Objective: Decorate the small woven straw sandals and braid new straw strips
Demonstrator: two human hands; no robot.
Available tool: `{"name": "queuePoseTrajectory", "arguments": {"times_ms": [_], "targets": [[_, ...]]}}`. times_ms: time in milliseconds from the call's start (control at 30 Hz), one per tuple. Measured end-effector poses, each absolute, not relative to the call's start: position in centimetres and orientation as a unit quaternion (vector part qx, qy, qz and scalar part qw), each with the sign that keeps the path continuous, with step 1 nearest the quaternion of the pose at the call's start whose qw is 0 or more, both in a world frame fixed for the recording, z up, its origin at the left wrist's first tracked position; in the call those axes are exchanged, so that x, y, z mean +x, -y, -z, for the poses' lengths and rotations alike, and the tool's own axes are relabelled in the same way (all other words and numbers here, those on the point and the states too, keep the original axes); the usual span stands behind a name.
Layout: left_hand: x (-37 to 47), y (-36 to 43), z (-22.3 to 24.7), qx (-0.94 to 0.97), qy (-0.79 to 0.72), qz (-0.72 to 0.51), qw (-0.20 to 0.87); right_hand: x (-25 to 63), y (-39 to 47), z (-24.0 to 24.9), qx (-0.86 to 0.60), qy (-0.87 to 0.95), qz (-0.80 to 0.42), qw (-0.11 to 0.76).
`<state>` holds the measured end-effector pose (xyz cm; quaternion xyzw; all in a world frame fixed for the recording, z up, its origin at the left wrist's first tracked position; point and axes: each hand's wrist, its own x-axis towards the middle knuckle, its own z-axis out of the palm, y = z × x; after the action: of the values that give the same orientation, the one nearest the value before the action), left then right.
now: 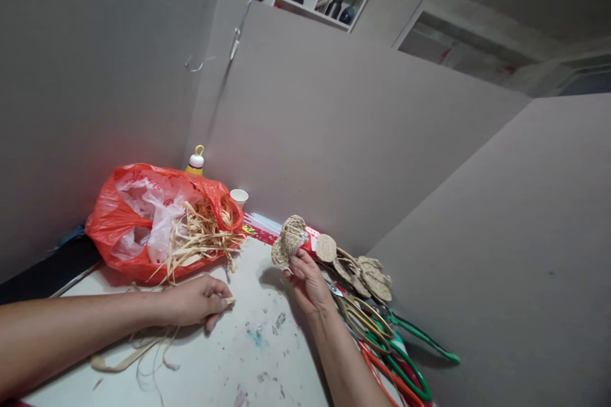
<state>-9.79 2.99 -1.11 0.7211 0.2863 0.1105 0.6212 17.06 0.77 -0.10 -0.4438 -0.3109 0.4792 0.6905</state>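
Observation:
Between the fingertips of my right hand (308, 280) is a woven straw flower (289, 240) with rounded petals, held upright above the table. My left hand (203, 301) is closed around a pale strip of raffia (229, 301), its end poking out past the fingers. Loose raffia strands (131, 356) lie on the table below my left forearm. Behind that hand sits a red plastic bag (117, 229), with a tangle of straw strips (203, 235) spilling from its opening.
Woven straw discs (372, 276) are piled right of my right hand, beside gold-handled scissors (365, 321) and green-handled pliers (424, 337). A paper cup (239, 197) and a yellow bottle (195, 162) stand behind the bag. Grey partitions (334, 127) enclose the white table (258, 356).

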Motion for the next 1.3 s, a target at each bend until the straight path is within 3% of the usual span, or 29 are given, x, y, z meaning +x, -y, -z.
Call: {"name": "queuePoseTrajectory", "arguments": {"times_ms": [533,1067,1300], "targets": [[-9.4,-2.8,0.2,0.656,-0.309,-0.181,0.664,15.8,-0.1,-0.8,-0.419,0.347,-0.524,0.656],[-9.3,-2.8,0.1,0.671,-0.321,-0.195,0.639,15.3,0.2,-1.1,-0.430,0.346,-0.525,0.648],[-9.5,-3.2,0.2,0.723,-0.322,-0.202,0.577,15.2,0.3,-1.5,-0.430,0.352,-0.526,0.643]]}}
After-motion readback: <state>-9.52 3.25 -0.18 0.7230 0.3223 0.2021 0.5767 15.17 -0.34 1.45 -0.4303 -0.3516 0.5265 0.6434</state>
